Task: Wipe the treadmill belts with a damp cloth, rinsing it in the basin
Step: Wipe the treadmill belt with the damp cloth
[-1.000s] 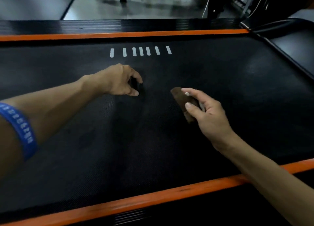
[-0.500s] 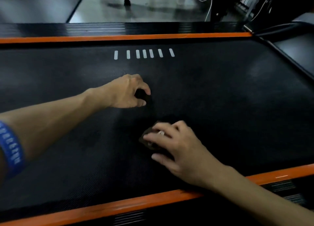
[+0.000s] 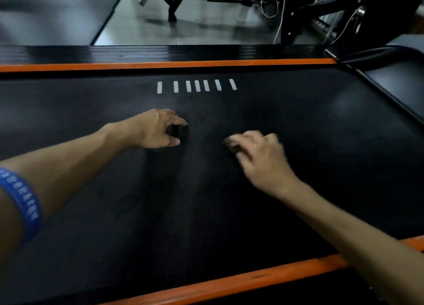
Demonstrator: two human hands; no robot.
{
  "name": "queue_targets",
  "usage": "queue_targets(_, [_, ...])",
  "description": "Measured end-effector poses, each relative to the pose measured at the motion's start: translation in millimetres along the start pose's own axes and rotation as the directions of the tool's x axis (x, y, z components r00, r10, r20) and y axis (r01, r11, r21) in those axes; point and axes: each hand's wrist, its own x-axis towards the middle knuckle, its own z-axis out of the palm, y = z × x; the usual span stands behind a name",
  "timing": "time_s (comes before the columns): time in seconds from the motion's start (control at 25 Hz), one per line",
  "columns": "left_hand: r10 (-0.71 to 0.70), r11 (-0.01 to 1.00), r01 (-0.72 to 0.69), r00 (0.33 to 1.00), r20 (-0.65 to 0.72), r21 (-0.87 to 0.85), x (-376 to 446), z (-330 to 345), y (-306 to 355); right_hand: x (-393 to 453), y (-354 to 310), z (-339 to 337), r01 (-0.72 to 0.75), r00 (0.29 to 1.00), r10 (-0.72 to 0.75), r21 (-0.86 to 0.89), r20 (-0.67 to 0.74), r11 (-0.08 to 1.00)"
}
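Observation:
The black treadmill belt (image 3: 206,213) fills the head view, with several white dashes (image 3: 197,85) printed near its far side. My right hand (image 3: 261,160) presses a small brown cloth (image 3: 229,141) onto the middle of the belt. My fingers curl over the cloth and hide most of it, and the hand is motion-blurred. My left hand (image 3: 156,130) rests on the belt just to the left and grips a small black object (image 3: 176,132) between thumb and fingers. A blue wristband (image 3: 23,203) sits on my left forearm.
Orange side rails run along the far edge (image 3: 160,64) and the near edge (image 3: 252,277) of the belt. A black motor cover (image 3: 394,79) rises at the right. Beyond lie a grey floor, black machine frames (image 3: 291,10) and loose cables.
My right hand laid the cloth on the belt near the front rail, then slid it away from me and to the right. My left hand stayed in place on its black object.

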Motion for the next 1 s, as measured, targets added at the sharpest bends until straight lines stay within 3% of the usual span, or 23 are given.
queue_targets(0.04, [0.003, 1.000, -0.003, 1.000, -0.017, -0.012, 2, -1, -1, -16, -24, 4, 0.138, 0.990, -0.140, 0.055, 0.031, 0.989])
queue_targets(0.12, [-0.020, 0.999, 0.019, 0.999, -0.033, -0.026, 6, -1, -4, -50, -57, 8, 0.400, 0.897, -0.426, 0.195, 0.116, 0.896])
queue_targets(0.2, [-0.113, 0.994, 0.113, 0.993, -0.023, -0.009, 10, -2, -12, -50, -57, 8, 0.547, 0.788, -0.597, 0.271, 0.152, 0.792])
queue_targets(0.24, [-0.175, 0.985, 0.175, 0.985, -0.002, 0.001, 11, -2, -16, -37, -47, 10, 0.579, 0.768, -0.618, 0.234, 0.166, 0.781])
queue_targets(0.32, [-0.253, 0.967, 0.255, 0.965, 0.067, -0.021, 11, -2, -22, 4, -13, 16, 0.465, 0.875, -0.473, 0.099, 0.099, 0.880])
queue_targets(0.4, [-0.268, 0.961, 0.274, 0.956, 0.117, -0.043, 9, -1, -24, 45, 28, 11, 0.127, 0.992, -0.127, -0.016, -0.007, 0.992])
queue_targets(0.48, [-0.264, 0.964, 0.265, 0.960, 0.099, 0.003, 10, -3, -24, 63, 35, 10, -0.191, 0.980, 0.190, -0.010, -0.060, 0.981])
queue_targets(0.52, [-0.261, 0.965, 0.260, 0.964, 0.055, 0.022, 12, -5, -25, 62, 22, 13, -0.187, 0.980, 0.185, -0.025, -0.069, 0.982])
queue_targets(0.6, [-0.241, 0.970, 0.242, 0.970, -0.035, 0.039, 18, -7, -32, 41, -22, 23, 0.079, 0.997, -0.078, 0.040, -0.023, 0.996])
queue_targets(0.64, [-0.226, 0.972, 0.229, 0.973, -0.057, 0.054, 20, -6, -35, 21, -48, 27, 0.270, 0.960, -0.276, 0.102, 0.052, 0.957])
queue_targets(0.72, [-0.210, 0.972, 0.214, 0.976, -0.052, 0.093, 24, -4, -43, -18, -80, 26, 0.545, 0.778, -0.600, 0.274, 0.188, 0.792])
queue_targets(0.8, [-0.238, 0.966, 0.240, 0.971, -0.034, 0.097, 29, -3, -48, -2, -72, 21, 0.656, 0.679, -0.715, 0.298, 0.167, 0.693])
queue_targets(0.84, [-0.248, 0.965, 0.249, 0.968, -0.029, 0.086, 32, -2, -50, 18, -60, 26, 0.682, 0.689, -0.711, 0.205, 0.142, 0.702])
queue_targets(0.88, [-0.253, 0.965, 0.253, 0.967, -0.018, 0.070, 33, -1, -50, 47, -44, 32, 0.629, 0.766, -0.636, 0.097, 0.092, 0.771])
queue_targets(0.96, [-0.241, 0.970, 0.240, 0.970, 0.023, 0.029, 33, -3, -47, 105, 3, 33, 0.304, 0.953, -0.304, -0.037, -0.008, 0.952])
queue_targets(1.0, [-0.240, 0.971, 0.241, 0.970, 0.046, -0.004, 33, -5, -46, 127, 26, 32, 0.079, 0.996, -0.081, -0.038, -0.047, 0.996])
